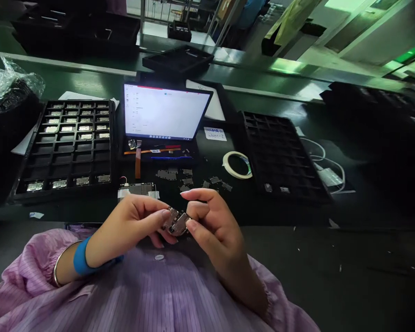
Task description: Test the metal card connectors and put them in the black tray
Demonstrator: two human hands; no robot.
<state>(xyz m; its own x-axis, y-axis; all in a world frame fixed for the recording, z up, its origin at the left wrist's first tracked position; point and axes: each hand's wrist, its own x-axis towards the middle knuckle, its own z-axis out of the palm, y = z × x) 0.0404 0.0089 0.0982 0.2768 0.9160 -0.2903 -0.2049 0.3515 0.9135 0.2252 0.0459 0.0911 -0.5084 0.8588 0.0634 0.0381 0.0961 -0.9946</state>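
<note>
A small circuit board with metal shields (177, 222) is held up in front of my body, just off the table's near edge. My left hand (134, 221) pinches its left side, thumb on top and fingers beneath. At the right side, my right hand (214, 226) has thumb and forefinger closed on the board's edge, with another finger stretched out above. Beyond my left hand lies a larger board (138, 188) with white tape tabs, partly hidden by that hand. Several thin grey metal plates (166, 174) are scattered on the table past my hands.
A black compartment tray (65, 161) with several boards stands left; another black tray (280, 152) with two small parts stands right. Between them are a laptop (164, 113), a tape roll (224, 161) and a labelled note (215, 134). A white cable (321, 159) lies far right.
</note>
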